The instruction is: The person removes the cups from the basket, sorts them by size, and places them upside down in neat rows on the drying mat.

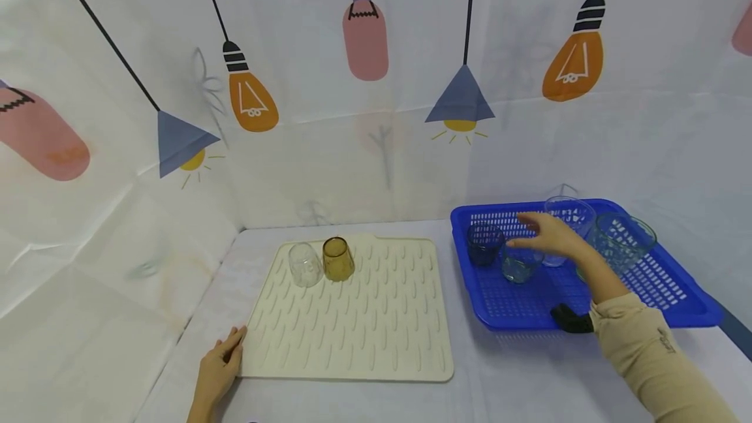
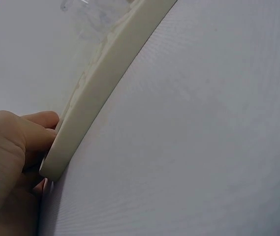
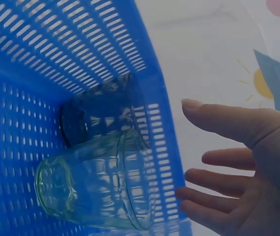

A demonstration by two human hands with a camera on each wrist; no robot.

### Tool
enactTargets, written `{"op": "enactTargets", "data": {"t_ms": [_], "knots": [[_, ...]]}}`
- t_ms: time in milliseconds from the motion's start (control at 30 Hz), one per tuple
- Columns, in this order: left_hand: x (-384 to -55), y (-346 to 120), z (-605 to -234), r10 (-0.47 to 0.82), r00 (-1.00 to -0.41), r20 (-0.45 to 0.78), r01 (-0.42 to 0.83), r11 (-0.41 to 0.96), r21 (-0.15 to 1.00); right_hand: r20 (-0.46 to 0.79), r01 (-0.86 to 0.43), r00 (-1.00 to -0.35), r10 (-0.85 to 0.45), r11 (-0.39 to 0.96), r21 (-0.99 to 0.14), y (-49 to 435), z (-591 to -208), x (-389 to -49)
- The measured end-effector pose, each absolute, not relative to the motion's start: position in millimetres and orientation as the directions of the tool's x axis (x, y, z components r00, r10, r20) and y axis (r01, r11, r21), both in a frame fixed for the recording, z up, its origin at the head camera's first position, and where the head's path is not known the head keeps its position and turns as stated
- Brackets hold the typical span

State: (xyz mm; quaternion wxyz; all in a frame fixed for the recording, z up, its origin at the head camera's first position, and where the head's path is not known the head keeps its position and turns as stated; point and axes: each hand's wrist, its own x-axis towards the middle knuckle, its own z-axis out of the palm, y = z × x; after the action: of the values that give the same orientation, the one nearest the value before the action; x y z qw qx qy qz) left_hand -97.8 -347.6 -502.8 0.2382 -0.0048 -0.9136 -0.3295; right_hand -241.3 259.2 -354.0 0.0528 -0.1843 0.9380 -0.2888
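My right hand (image 1: 552, 234) reaches over the blue basket (image 1: 499, 302), thumb and fingers spread with nothing between them. Just below it stands a pale green-tinted glass (image 3: 80, 189), beside a dark blue glass (image 3: 100, 115) near the basket's wall. In the right wrist view the fingers are apart from both glasses. Down at the near left corner of the cream ribbed drying mat (image 1: 352, 331), my left hand (image 1: 217, 374) pinches the edge, with fingertips over its rim. A clear glass (image 1: 304, 266) and an amber glass (image 1: 338, 261) stand side by side on the mat's far left part.
Two larger clear glass vessels, a tall one (image 1: 566, 214) and a wide green-tinted bowl (image 1: 625, 240), sit at the basket's right. A black curved object (image 1: 566, 318) shows at the basket's near rim, partly behind the sleeve. A printed white sheet (image 1: 405, 168) hangs behind the table.
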Motion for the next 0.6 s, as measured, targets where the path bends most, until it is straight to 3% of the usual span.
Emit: {"op": "enactTargets", "data": {"t_ms": [300, 600], "knots": [[-98.1, -346.6, -501.8, -0.155, -0.891, 0.426, 0.15, 0.786, 0.6, -0.074, -0.347, -0.903, -0.423, 0.819, -0.457, 260.7, -360.4, -249.1], [-97.7, -347.1, -501.5, -0.161, -0.906, 0.392, 0.122, 0.787, 0.605, -0.155, -0.318, -0.894, -0.421, 0.838, -0.442, 262.2, -365.6, -255.1]]}}
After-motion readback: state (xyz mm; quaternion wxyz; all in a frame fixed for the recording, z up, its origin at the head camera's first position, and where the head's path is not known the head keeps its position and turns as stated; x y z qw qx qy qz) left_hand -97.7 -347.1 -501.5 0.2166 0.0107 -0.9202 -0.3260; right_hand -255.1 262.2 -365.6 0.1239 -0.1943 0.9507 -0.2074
